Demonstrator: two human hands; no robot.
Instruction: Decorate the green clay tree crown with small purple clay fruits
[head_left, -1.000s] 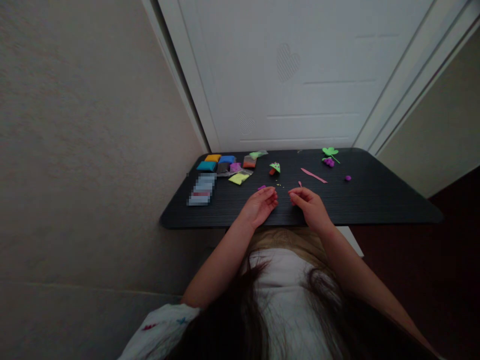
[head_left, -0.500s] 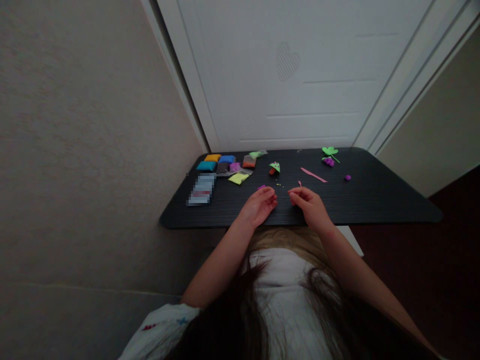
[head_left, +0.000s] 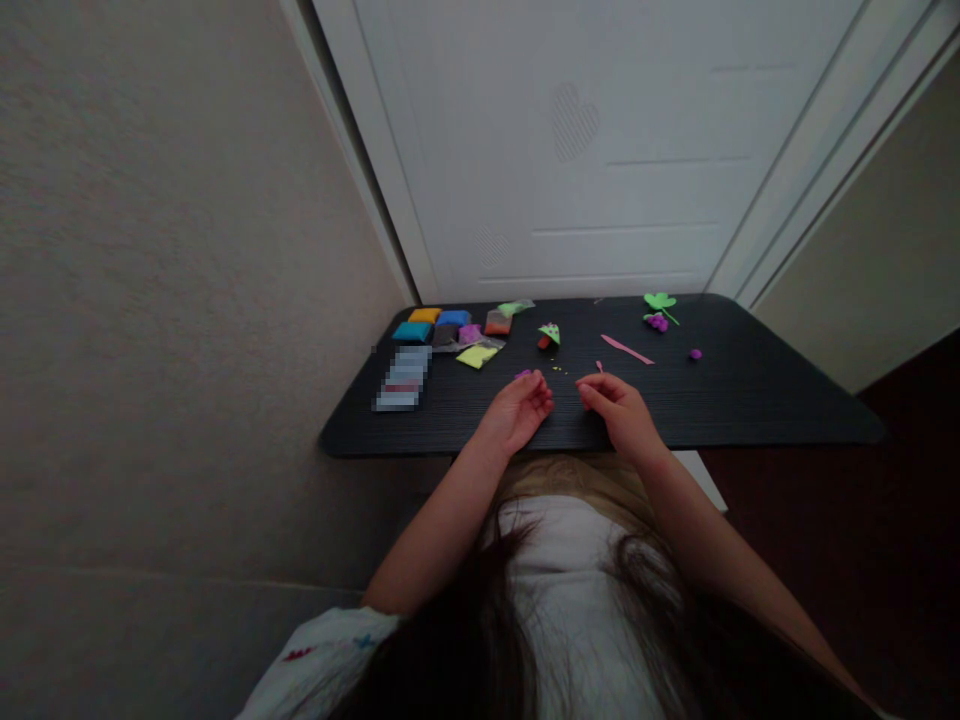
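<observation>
My left hand point(head_left: 520, 408) rests near the front of the dark table point(head_left: 750, 405), palm turned up and inward. Its fingers curl loosely and are apart, with nothing visible in them. A bit of purple clay point(head_left: 523, 374) shows just past its fingertips. To the right, my right hand point(head_left: 613, 402) has thumb and forefinger pinched together; whatever is between them, if anything, is too small to see. Behind the right hand lies a small pink tool point(head_left: 599, 366), partly covered. Tiny yellow crumbs point(head_left: 556, 368) are scattered beyond the gap between both hands.
A clay mushroom with a spotted green cap point(head_left: 550, 336) stands mid-table. Clay packets, including a yellow one point(head_left: 478, 355), and a pixelated item point(head_left: 405, 380) lie left. Rightward are a pink knife-like tool point(head_left: 627, 349), a purple clay cluster point(head_left: 657, 322), a green clover shape point(head_left: 660, 301) and a purple ball point(head_left: 696, 354).
My left hand's thumb and fingers have shifted very slightly. My right hand keeps its pinch in the same place, and the items on the table have not moved.
</observation>
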